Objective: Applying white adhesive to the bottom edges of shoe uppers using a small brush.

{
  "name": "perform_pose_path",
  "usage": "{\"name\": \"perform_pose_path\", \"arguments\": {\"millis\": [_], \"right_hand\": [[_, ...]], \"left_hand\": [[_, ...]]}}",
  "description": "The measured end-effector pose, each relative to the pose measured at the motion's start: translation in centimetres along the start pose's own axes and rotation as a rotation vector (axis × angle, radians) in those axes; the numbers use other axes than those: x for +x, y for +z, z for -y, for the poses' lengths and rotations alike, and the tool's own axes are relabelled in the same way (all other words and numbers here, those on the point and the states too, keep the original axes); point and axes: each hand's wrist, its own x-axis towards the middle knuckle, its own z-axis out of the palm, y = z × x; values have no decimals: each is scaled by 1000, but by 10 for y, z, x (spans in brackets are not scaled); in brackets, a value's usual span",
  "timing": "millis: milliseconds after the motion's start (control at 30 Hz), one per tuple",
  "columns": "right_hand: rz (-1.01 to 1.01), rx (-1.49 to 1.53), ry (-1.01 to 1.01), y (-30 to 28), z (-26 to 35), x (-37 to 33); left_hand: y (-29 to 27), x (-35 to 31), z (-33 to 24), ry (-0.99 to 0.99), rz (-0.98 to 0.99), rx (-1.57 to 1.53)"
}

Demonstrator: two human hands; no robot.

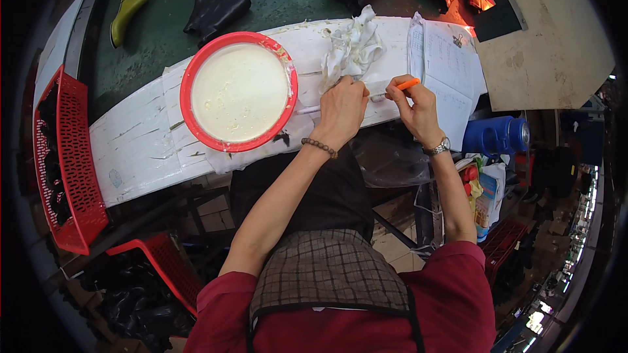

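Observation:
My right hand (416,108), with a watch on its wrist, is closed round a slim orange pen-like thing (409,84). Its fingertips are over the front edge of the white board (147,137). Close by on the left, my left hand (343,110) is curled with the fingers bent under. What it grips, if anything, is hidden. Just beyond its knuckles lies a crumpled white cloth (355,49). Left of that hand stands a round red basin (187,95) of creamy white liquid (241,91), with drips on its rim.
An open notebook (450,59) lies at the board's right end. Black boots (216,0) and yellow-green boots (128,14) rest on the green belt (281,0) behind. Red baskets (78,157) stand at the left. A blue jug (494,136) is at the right.

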Motion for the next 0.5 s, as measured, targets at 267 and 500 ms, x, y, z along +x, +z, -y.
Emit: {"name": "perform_pose_path", "arguments": {"millis": [267,500], "right_hand": [[174,335,502,-1,-30,28],[555,319,644,-15,-17,15]], "left_hand": [[4,-3,-2,30,-39,20],[5,-2,-1,17,-58,11]]}}
